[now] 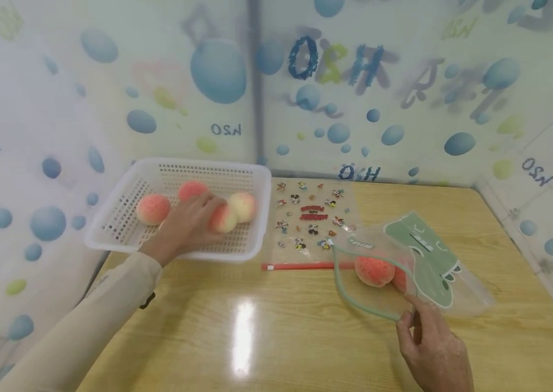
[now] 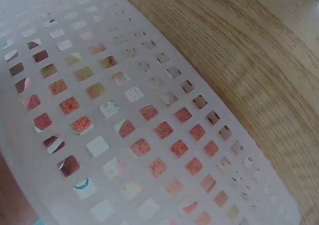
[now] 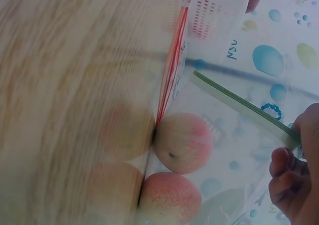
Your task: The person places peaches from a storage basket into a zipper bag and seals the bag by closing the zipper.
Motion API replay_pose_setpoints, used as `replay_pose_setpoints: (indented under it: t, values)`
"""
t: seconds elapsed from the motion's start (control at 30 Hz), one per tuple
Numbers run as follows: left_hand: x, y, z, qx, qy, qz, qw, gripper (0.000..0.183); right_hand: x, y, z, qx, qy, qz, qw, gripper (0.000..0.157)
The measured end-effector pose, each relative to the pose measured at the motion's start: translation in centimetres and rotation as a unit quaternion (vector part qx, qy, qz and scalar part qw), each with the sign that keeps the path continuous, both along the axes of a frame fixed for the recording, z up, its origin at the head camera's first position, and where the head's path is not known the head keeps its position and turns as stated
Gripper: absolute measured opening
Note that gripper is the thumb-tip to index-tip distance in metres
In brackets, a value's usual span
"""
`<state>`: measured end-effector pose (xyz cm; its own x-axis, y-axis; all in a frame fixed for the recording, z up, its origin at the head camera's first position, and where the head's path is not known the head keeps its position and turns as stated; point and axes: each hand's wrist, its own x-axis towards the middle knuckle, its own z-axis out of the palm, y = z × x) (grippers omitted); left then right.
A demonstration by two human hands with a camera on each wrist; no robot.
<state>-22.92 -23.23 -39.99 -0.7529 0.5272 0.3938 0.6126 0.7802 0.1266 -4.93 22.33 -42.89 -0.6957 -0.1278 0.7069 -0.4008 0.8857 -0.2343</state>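
Note:
In the head view my left hand (image 1: 190, 223) reaches into a white perforated plastic basket (image 1: 262, 223). Its fingers curl round a red-and-yellow peach (image 1: 223, 219). Beside that lie a paler peach (image 1: 243, 207) and two redder ones, one at the left (image 1: 153, 209), one behind the hand (image 1: 193, 190). My right hand (image 1: 433, 340) pinches the green-edged mouth of a clear zip bag (image 1: 418, 247) with a green cartoon print. Two peaches sit inside this bag, the nearer one (image 1: 374, 271) in plain sight. The left wrist view shows peaches through the basket wall (image 2: 97, 146).
A clear bag with small cartoon figures (image 1: 313, 215) lies flat between basket and green bag, its red zip strip (image 1: 301, 266) along the front. The wooden table (image 1: 198, 326) meets a patterned wall covering (image 1: 379, 109) at the back and sides.

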Motion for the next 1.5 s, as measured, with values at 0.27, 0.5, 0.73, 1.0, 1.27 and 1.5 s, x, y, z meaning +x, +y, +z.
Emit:
replay_pose_setpoints:
  t: [0.27, 0.5, 0.73, 1.0, 1.27, 1.5]
  values:
    - [-0.2, 0.9, 0.4, 0.003, 0.003, -0.001, 1.0, 0.064, -0.1, 0.3, -0.5, -0.015, 0.005, -0.001, 1.0, 0.044]
    - [0.1, 1.5, 0.5, 0.02, 0.028, -0.013, 0.9993, 0.057, -0.4, 0.4, -0.7, -0.005, 0.017, -0.002, 1.0, 0.042]
    - [0.3, 1.8, 0.7, 0.022, 0.036, -0.013, 0.999, 0.063, -0.4, 0.4, -0.5, -0.011, 0.002, 0.0, 1.0, 0.043]
    - [0.7, 2.2, 1.3, 0.038, 0.035, -0.005, 0.9987, 0.07, -0.5, 0.6, -0.7, -0.023, 0.0, -0.003, 1.0, 0.045]
    - [1.3, 2.9, 1.6, 0.055, 0.041, -0.011, 0.9976, 0.081, -0.7, 0.6, -0.7, -0.019, 0.012, 0.0, 1.0, 0.042]
    - [1.4, 3.9, 1.6, 0.08, 0.101, -0.051, 0.9903, 0.078, -0.5, 0.3, -1.0, -0.031, 0.009, -0.009, 0.999, 0.041]
